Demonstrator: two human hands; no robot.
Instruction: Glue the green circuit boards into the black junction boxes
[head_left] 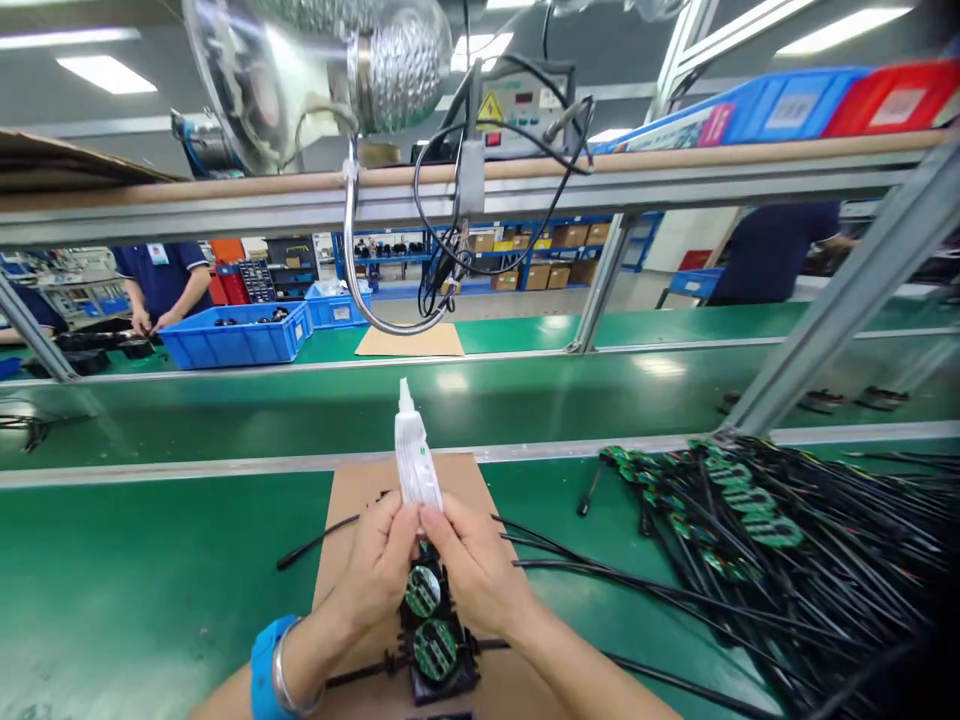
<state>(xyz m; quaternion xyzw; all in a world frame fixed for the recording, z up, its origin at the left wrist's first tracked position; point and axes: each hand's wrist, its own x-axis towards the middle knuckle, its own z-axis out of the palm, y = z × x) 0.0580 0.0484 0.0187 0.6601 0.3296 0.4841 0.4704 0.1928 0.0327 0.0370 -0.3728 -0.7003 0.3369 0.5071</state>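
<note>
Both my hands pinch the lower end of a white squeeze tube (416,455) whose nozzle points up and away. My left hand (379,565), with a blue wristband, grips it from the left. My right hand (476,570) grips it from the right. Just below the hands sits a black fixture (439,650) holding two round green circuit boards, resting on a brown cardboard mat (360,500). Black cables run out from the fixture to both sides.
A big heap of black cables with green boards (750,530) lies at the right on the green bench (150,570). A conveyor belt runs behind. A blue bin (232,340) and a person in a dark shirt (161,285) are far left. A slanted metal post (840,300) stands at right.
</note>
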